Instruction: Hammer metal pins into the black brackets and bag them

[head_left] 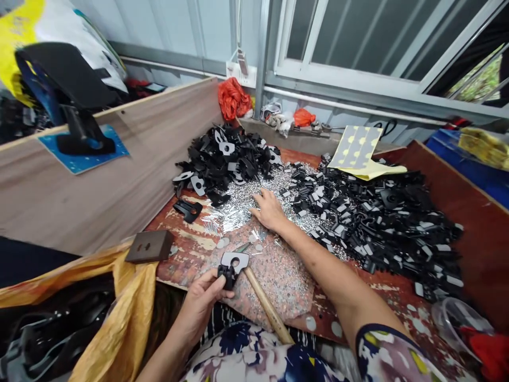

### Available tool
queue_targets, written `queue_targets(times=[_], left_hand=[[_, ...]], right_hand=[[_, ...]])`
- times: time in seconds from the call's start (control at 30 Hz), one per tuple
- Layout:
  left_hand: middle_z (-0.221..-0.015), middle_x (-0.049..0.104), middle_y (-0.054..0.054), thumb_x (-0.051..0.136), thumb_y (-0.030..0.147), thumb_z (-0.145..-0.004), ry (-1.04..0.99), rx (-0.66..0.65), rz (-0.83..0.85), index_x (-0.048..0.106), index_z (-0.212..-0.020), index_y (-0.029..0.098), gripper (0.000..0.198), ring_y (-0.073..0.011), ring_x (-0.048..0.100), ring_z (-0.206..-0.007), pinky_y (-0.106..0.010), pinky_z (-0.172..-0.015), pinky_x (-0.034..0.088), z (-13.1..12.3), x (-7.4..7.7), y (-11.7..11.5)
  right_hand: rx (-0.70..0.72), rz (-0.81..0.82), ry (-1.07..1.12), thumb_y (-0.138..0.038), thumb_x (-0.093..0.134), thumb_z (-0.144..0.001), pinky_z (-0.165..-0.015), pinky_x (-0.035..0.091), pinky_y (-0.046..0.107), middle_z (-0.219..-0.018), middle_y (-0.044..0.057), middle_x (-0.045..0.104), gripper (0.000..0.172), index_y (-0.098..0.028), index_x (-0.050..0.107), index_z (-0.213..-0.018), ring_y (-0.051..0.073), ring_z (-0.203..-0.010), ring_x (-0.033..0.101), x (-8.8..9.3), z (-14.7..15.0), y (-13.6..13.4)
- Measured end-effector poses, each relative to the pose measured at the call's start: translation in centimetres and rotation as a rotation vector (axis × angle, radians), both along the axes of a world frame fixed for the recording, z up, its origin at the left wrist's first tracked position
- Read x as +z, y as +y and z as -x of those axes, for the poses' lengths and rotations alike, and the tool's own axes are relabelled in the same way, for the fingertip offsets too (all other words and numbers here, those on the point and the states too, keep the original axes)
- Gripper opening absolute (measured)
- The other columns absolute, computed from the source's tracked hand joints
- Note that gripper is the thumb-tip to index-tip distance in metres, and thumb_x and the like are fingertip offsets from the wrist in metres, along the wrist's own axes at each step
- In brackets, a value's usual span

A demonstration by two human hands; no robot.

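Observation:
My left hand (207,297) is closed on a black plastic clip (226,274) with a flat grey pad that has a round hole. It holds the clip above the table's front edge. My right hand (269,209) reaches into a heap of small shiny metal pins (234,212), thumb and fingers apart; I see nothing held, though the fingertips are partly among the pins. Between the hands, a wooden handle (268,305) slants down toward my lap, its upper end behind the clip. Under it lies a speckled pinkish stone slab (284,276).
Black clip parts (238,154) with grey pads are heaped behind the pins. More small black parts (377,223) cover the right side, with a yellow-backed sheet (353,148) on top. A brown block (149,246) sits front left, beside a yellow sack (135,307). Wooden boards (159,138) wall the left.

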State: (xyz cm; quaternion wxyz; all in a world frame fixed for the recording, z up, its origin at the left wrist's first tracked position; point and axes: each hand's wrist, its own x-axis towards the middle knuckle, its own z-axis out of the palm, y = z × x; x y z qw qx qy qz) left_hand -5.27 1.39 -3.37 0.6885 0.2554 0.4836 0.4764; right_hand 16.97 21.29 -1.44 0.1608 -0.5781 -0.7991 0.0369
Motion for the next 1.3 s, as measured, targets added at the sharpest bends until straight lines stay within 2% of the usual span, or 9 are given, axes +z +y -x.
queue_targets(times=[0.1,0.17,0.37,0.53,0.67,0.83,1.03,1.17,1.3], left_hand=[[-0.091,0.072,-0.004,0.094,0.044,-0.065,0.005,-0.012,-0.018,0.08,-0.084,0.017,0.036,-0.0144,0.067,-0.067,-0.026,-0.067,0.06,0.1,-0.1,0.0],[-0.091,0.073,-0.005,0.093,0.045,-0.067,0.011,-0.029,-0.016,0.079,-0.085,0.017,0.036,-0.0148,0.067,-0.066,-0.027,-0.069,0.059,0.1,-0.1,0.0],[-0.093,0.074,-0.006,0.093,0.047,-0.065,0.007,-0.037,0.017,0.08,-0.087,0.018,0.039,-0.0162,0.068,-0.068,-0.028,-0.07,0.059,0.3,-0.1,-0.1],[-0.086,0.073,-0.003,0.095,0.046,-0.063,-0.002,-0.034,0.025,0.08,-0.082,0.019,0.036,-0.0149,0.068,-0.066,-0.026,-0.069,0.058,0.2,0.1,0.1],[-0.09,0.074,-0.004,0.095,0.048,-0.061,0.005,-0.02,0.032,0.081,-0.085,0.019,0.04,-0.0156,0.069,-0.065,-0.028,-0.069,0.059,0.2,-0.2,0.0],[-0.087,0.073,-0.005,0.094,0.047,-0.063,0.008,-0.03,-0.004,0.08,-0.083,0.018,0.038,-0.0159,0.067,-0.067,-0.029,-0.069,0.061,0.2,0.0,0.0],[-0.085,0.07,-0.005,0.094,0.045,-0.065,0.007,-0.034,-0.025,0.079,-0.078,0.016,0.035,-0.0147,0.065,-0.067,-0.028,-0.068,0.062,0.2,0.4,0.1],[-0.085,0.07,-0.005,0.093,0.045,-0.065,0.003,-0.027,-0.025,0.08,-0.08,0.016,0.035,-0.0144,0.066,-0.068,-0.028,-0.068,0.063,0.3,0.1,0.1],[-0.086,0.07,-0.004,0.093,0.043,-0.066,-0.01,-0.021,-0.038,0.08,-0.081,0.016,0.034,-0.014,0.066,-0.068,-0.028,-0.068,0.064,0.3,-0.1,0.1]], right_hand=[[-0.085,0.015,-0.019,-0.059,0.061,-0.093,-0.112,0.029,0.064,-0.158,0.022,0.038,0.068,-0.019,0.05,-0.148,0.043,-0.143,0.031,-0.4,3.2,3.7],[-0.123,0.005,-0.027,-0.061,0.06,-0.092,-0.109,0.028,0.067,-0.154,0.021,0.042,0.067,-0.02,0.052,-0.145,0.045,-0.141,0.031,-0.5,4.4,4.7],[-0.066,-0.049,-0.073,-0.038,0.058,-0.094,-0.102,0.037,0.05,-0.132,0.016,0.055,0.034,-0.019,0.064,-0.121,0.033,-0.123,0.043,-0.2,4.0,3.3],[-0.071,-0.064,-0.089,-0.039,0.057,-0.093,-0.102,0.034,0.055,-0.144,0.018,0.049,0.04,-0.021,0.059,-0.129,0.038,-0.132,0.035,-0.5,3.8,2.8],[0.003,-0.068,-0.075,-0.032,0.058,-0.092,-0.098,0.038,0.048,-0.129,0.015,0.058,0.03,-0.02,0.062,-0.119,0.033,-0.12,0.044,-0.2,3.4,3.0],[0.016,-0.05,0.012,-0.02,0.062,-0.084,-0.088,0.042,0.038,-0.118,0.014,0.062,0.026,-0.018,0.062,-0.11,0.029,-0.11,0.05,1.0,1.3,2.8],[0.049,0.053,0.213,-0.029,0.049,-0.096,-0.082,0.047,0.033,-0.102,0.004,0.068,0.021,-0.021,0.062,-0.111,0.02,-0.088,0.061,2.1,-2.2,-0.1],[0.127,0.047,0.324,-0.034,0.06,-0.092,-0.094,0.048,0.038,-0.108,0.004,0.07,0.015,-0.024,0.07,-0.088,0.022,-0.103,0.064,1.4,-4.7,-3.1],[-0.013,-0.071,0.359,-0.026,0.057,-0.092,-0.093,0.05,0.043,-0.1,0.007,0.07,0.019,-0.023,0.075,-0.099,0.024,-0.098,0.064,-0.3,-7.8,-4.4]])
